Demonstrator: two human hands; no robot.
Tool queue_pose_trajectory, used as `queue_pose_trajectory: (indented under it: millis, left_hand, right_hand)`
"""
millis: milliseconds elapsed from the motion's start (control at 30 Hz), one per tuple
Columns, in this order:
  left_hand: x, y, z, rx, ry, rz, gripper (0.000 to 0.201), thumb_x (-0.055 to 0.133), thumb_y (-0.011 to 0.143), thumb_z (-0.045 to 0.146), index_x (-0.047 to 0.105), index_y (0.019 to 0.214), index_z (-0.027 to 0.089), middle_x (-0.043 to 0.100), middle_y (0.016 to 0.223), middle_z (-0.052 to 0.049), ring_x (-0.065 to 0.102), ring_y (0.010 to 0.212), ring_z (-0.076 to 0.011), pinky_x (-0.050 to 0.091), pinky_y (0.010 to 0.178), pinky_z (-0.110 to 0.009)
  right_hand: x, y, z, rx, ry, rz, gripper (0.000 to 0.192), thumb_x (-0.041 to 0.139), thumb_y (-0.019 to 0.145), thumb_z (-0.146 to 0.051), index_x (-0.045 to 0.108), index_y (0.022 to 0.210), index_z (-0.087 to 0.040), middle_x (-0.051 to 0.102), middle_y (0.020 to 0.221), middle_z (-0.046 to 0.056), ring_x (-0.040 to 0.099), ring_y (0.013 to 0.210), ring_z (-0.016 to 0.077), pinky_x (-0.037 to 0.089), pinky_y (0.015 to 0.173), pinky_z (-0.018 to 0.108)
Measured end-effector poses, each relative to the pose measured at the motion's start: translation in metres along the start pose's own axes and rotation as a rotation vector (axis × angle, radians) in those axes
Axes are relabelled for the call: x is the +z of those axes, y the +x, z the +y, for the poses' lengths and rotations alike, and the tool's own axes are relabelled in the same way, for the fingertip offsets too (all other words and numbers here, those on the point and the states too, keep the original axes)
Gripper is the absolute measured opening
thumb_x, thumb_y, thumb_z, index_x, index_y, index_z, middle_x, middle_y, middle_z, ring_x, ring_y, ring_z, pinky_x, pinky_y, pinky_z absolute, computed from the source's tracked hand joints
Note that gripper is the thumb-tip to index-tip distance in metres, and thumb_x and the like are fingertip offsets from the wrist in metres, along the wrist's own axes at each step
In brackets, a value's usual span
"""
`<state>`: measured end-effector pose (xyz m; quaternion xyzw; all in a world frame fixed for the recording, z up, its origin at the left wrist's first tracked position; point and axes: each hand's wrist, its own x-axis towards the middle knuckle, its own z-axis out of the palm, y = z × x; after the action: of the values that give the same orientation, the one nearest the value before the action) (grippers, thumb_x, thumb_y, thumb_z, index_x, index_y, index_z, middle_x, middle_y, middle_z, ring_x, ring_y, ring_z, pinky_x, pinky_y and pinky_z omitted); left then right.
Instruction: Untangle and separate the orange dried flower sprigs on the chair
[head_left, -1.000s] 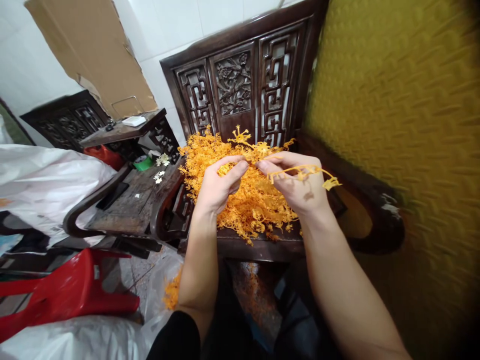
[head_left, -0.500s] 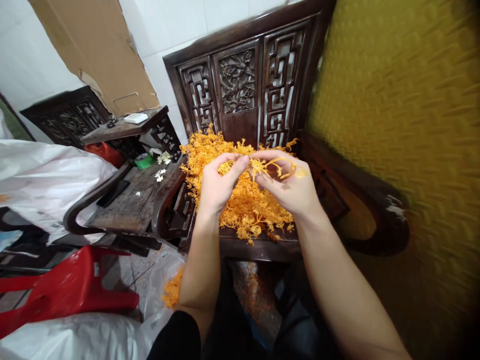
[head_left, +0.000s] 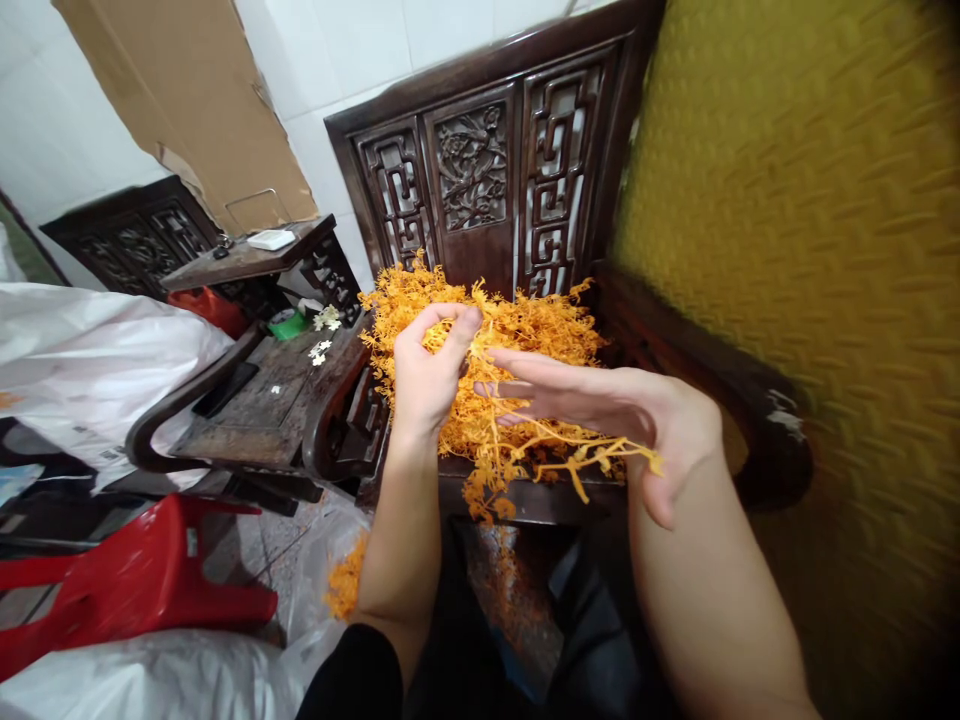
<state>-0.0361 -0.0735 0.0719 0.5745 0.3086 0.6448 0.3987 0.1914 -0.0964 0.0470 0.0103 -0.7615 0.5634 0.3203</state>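
Half a second ago both hands met at 12 o'clock of the pile, pinching one sprig between them. Now the right hand (head_left: pixel 622 410) has turned palm up and moved toward 4 o'clock, fingers stretched out nearly flat. A branched orange sprig (head_left: pixel 577 455) lies across its palm and hangs below the fingers; whether any finger grips it I cannot tell. The left hand (head_left: pixel 427 370) stayed at its place, curled, thumb and forefinger closed on a small orange tuft at the top of the pile (head_left: pixel 487 390).

The pile is a loose heap of thin, frilly, coral-like orange pieces, dry-looking and tangled. It lies on the seat of a dark carved chair (head_left: pixel 495 170), whose back has glossy wood with fretwork panels. At 3 o'clock stands a yellow surface (head_left: pixel 810 200) with a woven, embossed pattern. At 8 o'clock is a smooth red plastic stool (head_left: pixel 135 585), and at 9 o'clock a crinkled white plastic bag (head_left: pixel 90 360).
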Motion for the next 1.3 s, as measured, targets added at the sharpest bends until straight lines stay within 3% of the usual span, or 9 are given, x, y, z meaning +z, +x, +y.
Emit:
queue_pose_trajectory:
  millis: [100, 200, 267, 367, 467, 633, 900, 1167, 1300]
  left_hand:
    - [0.003, -0.002, 0.0, -0.022, -0.021, -0.014, 0.039, 0.083, 0.084, 0.059, 0.07, 0.087, 0.021, 0.048, 0.063, 0.005, 0.034, 0.046, -0.0048, 0.024, 0.043, -0.021]
    - [0.002, 0.0, -0.002, 0.052, 0.06, 0.015, 0.039, 0.081, 0.086, 0.059, 0.07, 0.087, 0.021, 0.056, 0.069, 0.003, 0.045, 0.054, -0.0073, 0.038, 0.051, -0.022]
    - [0.001, 0.001, -0.001, 0.138, 0.164, 0.079, 0.038, 0.078, 0.089, 0.058, 0.07, 0.086, 0.021, 0.065, 0.079, 0.0, 0.058, 0.067, -0.0112, 0.049, 0.065, -0.026]
    - [-0.001, 0.0, 0.005, 0.224, 0.284, 0.123, 0.033, 0.074, 0.093, 0.053, 0.071, 0.087, 0.021, 0.073, 0.086, -0.001, 0.067, 0.08, -0.0148, 0.055, 0.079, -0.03]
    - [0.001, -0.005, 0.012, 0.331, 0.376, 0.063, 0.025, 0.076, 0.094, 0.044, 0.072, 0.085, 0.021, 0.075, 0.083, -0.001, 0.069, 0.078, -0.0142, 0.055, 0.078, -0.029]
    - [0.005, -0.009, 0.015, 0.433, 0.471, -0.017, 0.016, 0.075, 0.096, 0.033, 0.072, 0.086, 0.021, 0.077, 0.084, 0.001, 0.071, 0.079, -0.0134, 0.055, 0.08, -0.028]
    - [0.002, -0.01, 0.022, 0.605, 0.586, -0.049, 0.006, 0.073, 0.097, 0.026, 0.077, 0.093, 0.023, 0.08, 0.091, -0.001, 0.073, 0.083, -0.0151, 0.056, 0.081, -0.029]
    - [-0.003, -0.012, 0.026, 0.187, 0.27, 0.037, 0.036, 0.074, 0.093, 0.057, 0.077, 0.082, 0.023, 0.076, 0.082, -0.004, 0.071, 0.08, -0.0175, 0.058, 0.076, -0.032]
    - [-0.008, -0.01, 0.027, 0.113, 0.237, -0.056, 0.044, 0.073, 0.089, 0.066, 0.08, 0.085, 0.022, 0.076, 0.082, -0.006, 0.073, 0.082, -0.0189, 0.059, 0.074, -0.032]
  right_hand:
    - [0.001, -0.003, 0.01, -0.041, 0.147, -0.007, 0.139, 0.105, 0.045, -0.053, 0.04, 0.166, -0.03, 0.025, 0.176, 0.014, 0.035, 0.16, 0.0389, 0.042, 0.125, 0.049]
    - [0.007, 0.006, 0.015, -0.096, 0.335, 0.109, 0.134, 0.098, 0.038, -0.073, 0.053, 0.158, -0.031, 0.039, 0.171, 0.013, 0.045, 0.155, 0.0407, 0.047, 0.121, 0.054]
    - [0.014, 0.021, 0.014, -0.046, 0.401, 0.262, 0.113, 0.092, 0.051, -0.077, 0.063, 0.149, -0.031, 0.052, 0.164, 0.011, 0.057, 0.146, 0.0386, 0.053, 0.116, 0.054]
    - [0.023, 0.046, 0.011, 0.019, 0.365, 0.601, 0.056, 0.085, 0.082, -0.057, 0.076, 0.129, -0.028, 0.077, 0.129, 0.008, 0.078, 0.111, 0.0231, 0.065, 0.098, 0.038]
    - [0.027, 0.064, 0.014, -0.022, 0.316, 0.856, 0.024, 0.091, 0.08, -0.031, 0.082, 0.101, -0.024, 0.08, 0.087, 0.0, 0.077, 0.073, 0.0106, 0.066, 0.075, 0.023]
    - [0.03, 0.068, 0.015, -0.063, 0.212, 0.924, 0.024, 0.096, 0.071, -0.022, 0.082, 0.09, -0.021, 0.078, 0.079, -0.001, 0.073, 0.063, 0.0082, 0.065, 0.065, 0.019]
    - [0.037, 0.066, 0.007, -0.045, 0.063, 1.001, 0.037, 0.101, 0.061, -0.021, 0.08, 0.092, -0.021, 0.08, 0.087, 0.0, 0.074, 0.074, 0.011, 0.064, 0.067, 0.022]
    - [0.035, 0.059, 0.001, -0.056, 0.007, 1.054, 0.031, 0.099, 0.065, -0.027, 0.075, 0.083, -0.019, 0.074, 0.081, 0.0, 0.074, 0.072, 0.0123, 0.066, 0.073, 0.027]
    - [0.037, 0.059, -0.002, -0.081, 0.036, 1.03, 0.034, 0.1, 0.063, -0.023, 0.072, 0.083, -0.019, 0.074, 0.081, -0.001, 0.075, 0.073, 0.0144, 0.067, 0.074, 0.03]
